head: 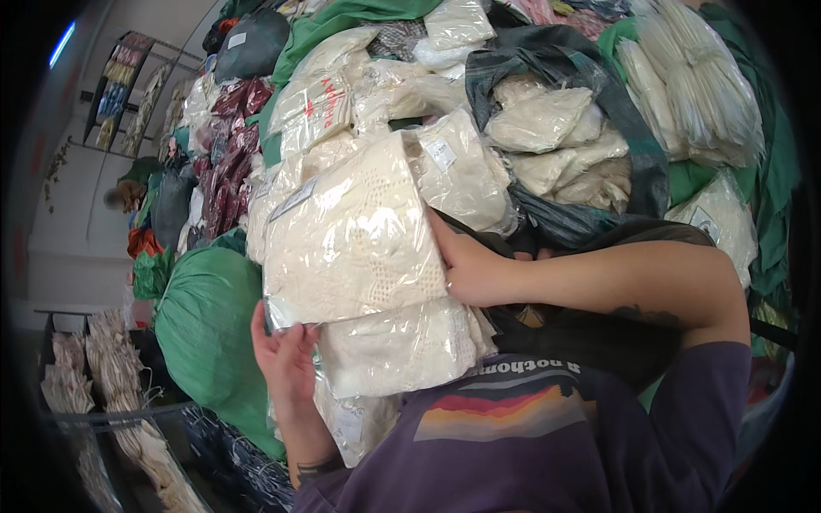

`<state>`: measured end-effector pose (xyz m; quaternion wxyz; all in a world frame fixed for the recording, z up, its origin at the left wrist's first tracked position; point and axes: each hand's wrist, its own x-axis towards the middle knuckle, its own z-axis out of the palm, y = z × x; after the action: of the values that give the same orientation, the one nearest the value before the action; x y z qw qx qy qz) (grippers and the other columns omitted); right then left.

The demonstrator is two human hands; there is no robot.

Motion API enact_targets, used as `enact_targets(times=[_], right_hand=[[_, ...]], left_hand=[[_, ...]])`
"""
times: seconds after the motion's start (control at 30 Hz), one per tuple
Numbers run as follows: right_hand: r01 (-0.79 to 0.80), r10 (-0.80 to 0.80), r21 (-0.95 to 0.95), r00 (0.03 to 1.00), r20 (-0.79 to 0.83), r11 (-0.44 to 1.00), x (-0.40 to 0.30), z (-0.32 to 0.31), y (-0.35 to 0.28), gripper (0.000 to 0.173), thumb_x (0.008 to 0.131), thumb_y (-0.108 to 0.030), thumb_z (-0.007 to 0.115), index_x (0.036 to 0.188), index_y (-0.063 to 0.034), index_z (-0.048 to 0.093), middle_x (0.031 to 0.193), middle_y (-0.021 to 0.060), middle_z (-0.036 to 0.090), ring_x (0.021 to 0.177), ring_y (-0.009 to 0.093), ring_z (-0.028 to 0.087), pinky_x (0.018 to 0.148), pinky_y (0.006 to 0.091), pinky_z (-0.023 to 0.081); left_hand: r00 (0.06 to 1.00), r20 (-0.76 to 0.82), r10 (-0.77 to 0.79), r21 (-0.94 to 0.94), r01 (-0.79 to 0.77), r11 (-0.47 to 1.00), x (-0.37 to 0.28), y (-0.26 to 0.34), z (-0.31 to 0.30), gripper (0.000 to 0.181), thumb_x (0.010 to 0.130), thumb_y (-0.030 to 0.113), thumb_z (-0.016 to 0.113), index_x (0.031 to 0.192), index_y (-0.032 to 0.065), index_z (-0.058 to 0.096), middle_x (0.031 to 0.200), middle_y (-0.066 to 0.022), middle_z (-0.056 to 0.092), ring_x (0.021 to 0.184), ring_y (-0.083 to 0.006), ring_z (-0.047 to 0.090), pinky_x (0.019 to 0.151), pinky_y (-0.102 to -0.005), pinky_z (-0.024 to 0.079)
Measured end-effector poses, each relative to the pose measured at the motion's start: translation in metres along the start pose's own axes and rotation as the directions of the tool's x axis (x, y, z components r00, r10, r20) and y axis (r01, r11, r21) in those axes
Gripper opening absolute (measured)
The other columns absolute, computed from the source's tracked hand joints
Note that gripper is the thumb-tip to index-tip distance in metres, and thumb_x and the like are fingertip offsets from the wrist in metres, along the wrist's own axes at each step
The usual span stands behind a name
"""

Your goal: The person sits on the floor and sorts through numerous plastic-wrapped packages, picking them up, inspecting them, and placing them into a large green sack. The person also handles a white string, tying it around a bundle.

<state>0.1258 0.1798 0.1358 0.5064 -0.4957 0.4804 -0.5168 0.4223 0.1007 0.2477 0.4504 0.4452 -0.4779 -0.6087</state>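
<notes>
A clear plastic bag with folded cream openwork fabric (pixel 359 231) lies across both hands, in front of my chest. My left hand (pixel 288 349) grips its lower left corner, thumb and fingertips on the plastic. At its right edge, my right hand (pixel 478 266) holds on, the fingers partly hidden behind the bag. Another bagged cream fabric piece (pixel 404 353) hangs or lies just under the first one. Behind them rests a similar bag with a white label (pixel 458 173). A dark woven sack (pixel 648 154) holds several more cream packages (pixel 542 122).
Bundled clear plastic bags (pixel 693 83) lie at upper right. A full green sack (pixel 211 333) stands at left, near maroon packages (pixel 234 160). Racks of hanging textiles (pixel 118 372) stand farther left. A person (pixel 128 192) is in the left background.
</notes>
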Motion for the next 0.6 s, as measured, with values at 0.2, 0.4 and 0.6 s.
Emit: enact_targets(times=[0.2, 0.4, 0.6], right_hand=[[0.011, -0.011, -0.008, 1.000, 0.017, 1.000, -0.009, -0.001, -0.023, 0.106, 0.091, -0.013, 0.077, 0.164, -0.0083, 0.000, 0.162, 0.0168, 0.035, 0.148, 0.026, 0.037, 0.120, 0.0391, 0.034], [0.068, -0.068, -0.011, 0.998, 0.018, 0.998, -0.010, 0.004, -0.037, 0.104, 0.093, -0.018, 0.076, 0.164, -0.0073, 0.001, 0.161, 0.0187, 0.036, 0.149, 0.027, 0.037, 0.120, 0.0403, 0.033], [0.110, -0.109, -0.011, 0.994, 0.017, 0.994, -0.007, -0.008, -0.020, 0.101, 0.098, -0.013, 0.069, 0.164, -0.0080, -0.007, 0.164, 0.0172, 0.031, 0.151, 0.026, 0.030, 0.122, 0.0390, 0.028]], left_hand=[[0.999, 0.051, 0.014, 0.223, -0.025, 0.975, -0.039, 0.008, -0.015, 0.081, 0.093, -0.002, 0.064, 0.159, 0.0153, 0.021, 0.096, -0.0082, 0.064, 0.084, -0.0288, 0.075, 0.059, -0.0342, 0.063], [0.997, 0.043, 0.070, 0.137, -0.075, 0.988, 0.018, 0.014, 0.007, 0.045, 0.098, 0.004, 0.064, 0.140, 0.0087, 0.050, 0.105, -0.0056, 0.067, 0.096, -0.0187, 0.070, 0.077, -0.0340, 0.060], [0.953, 0.249, 0.173, -0.306, -0.092, 0.948, 0.009, 0.021, -0.007, 0.047, 0.097, 0.005, 0.062, 0.139, 0.0034, 0.044, 0.134, -0.0153, 0.061, 0.123, -0.0304, 0.062, 0.104, -0.0446, 0.052]])
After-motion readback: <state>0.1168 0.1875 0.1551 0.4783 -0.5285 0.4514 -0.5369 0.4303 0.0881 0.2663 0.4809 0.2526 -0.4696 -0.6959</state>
